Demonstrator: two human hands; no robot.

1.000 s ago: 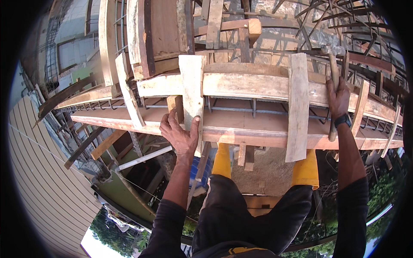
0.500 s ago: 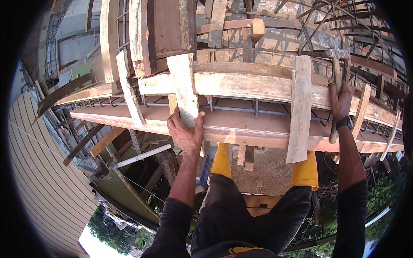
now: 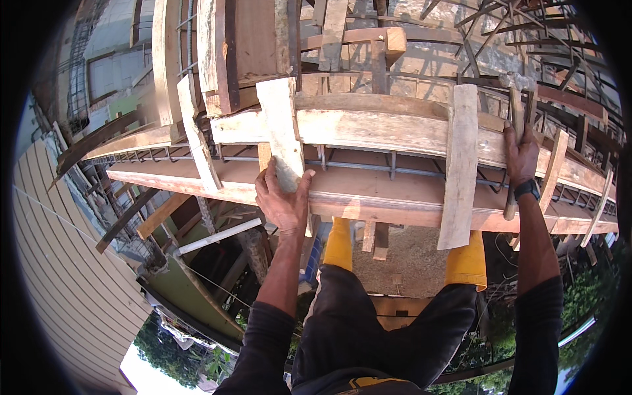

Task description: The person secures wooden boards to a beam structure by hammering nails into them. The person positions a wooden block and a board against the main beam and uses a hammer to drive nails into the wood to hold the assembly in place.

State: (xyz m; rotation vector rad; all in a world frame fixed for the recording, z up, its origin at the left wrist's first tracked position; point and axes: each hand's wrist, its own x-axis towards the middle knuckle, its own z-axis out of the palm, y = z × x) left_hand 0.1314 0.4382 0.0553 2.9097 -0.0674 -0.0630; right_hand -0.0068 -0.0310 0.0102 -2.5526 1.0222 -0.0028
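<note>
- The lower stretch of a short, flat, pale wooden slat (image 3: 276,112) is covered by the left hand (image 3: 283,203); where the slat ends cannot be told with certainty.
- Part of the straight wooden handle of a grey-headed hammer (image 3: 515,108) is hidden by the right hand (image 3: 522,155); the outline of its head is hard to make out against the clutter behind.
- The lower parts of the yellow boots (image 3: 339,245) are concealed by a long reddish-brown wooden board (image 3: 388,209).
- A small light-brown wooden block (image 3: 264,155) is partly masked by the slat.
- The dark ribbed steel bar cage (image 3: 365,166) is interrupted from view by the crosspieces.
- Two hands are seen: the slat is grasped by the left, fingers at one edge and thumb at the other; the hammer is clasped by the right, head upward.
- The slat is laid, slightly tilted, across a long pale timber beam (image 3: 375,133) and toward the board.
- Five crosspieces can be counted over the beam, the held slat included; the nearest other is a wide, pale, upright plank (image 3: 459,164).
- One hammer, two boots and one dark wristwatch (image 3: 526,187), worn on the right wrist, are counted.
</note>
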